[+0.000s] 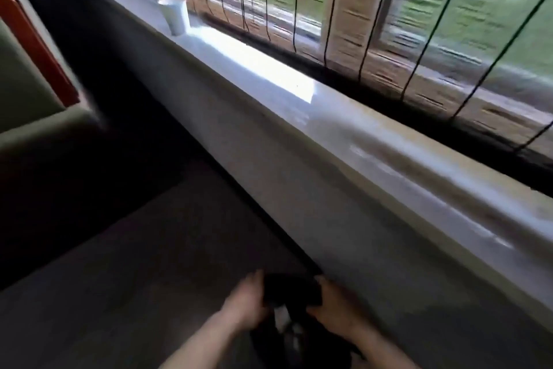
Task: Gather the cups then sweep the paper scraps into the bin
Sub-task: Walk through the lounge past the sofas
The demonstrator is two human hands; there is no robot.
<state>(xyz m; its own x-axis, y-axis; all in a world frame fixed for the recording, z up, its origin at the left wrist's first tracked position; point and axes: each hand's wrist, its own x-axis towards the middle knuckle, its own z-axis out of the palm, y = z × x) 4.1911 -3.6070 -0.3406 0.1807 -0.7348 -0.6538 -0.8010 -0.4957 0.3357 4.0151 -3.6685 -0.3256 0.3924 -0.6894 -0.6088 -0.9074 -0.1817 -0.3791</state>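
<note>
A white paper cup (175,16) stands upright on the long grey windowsill (299,117), far off at the upper left. Low in the view, my left hand (245,304) and my right hand (332,307) both grip a dark bag-like object (291,294) held between them, near the floor by the wall. The picture is blurred, so the dark object's shape is unclear. No paper scraps show.
Window blinds with dark cords (329,9) hang behind the sill. A chair or seat with an orange-red edge (39,48) stands at the left. Dark carpet (134,264) covers the floor below the wall under the sill.
</note>
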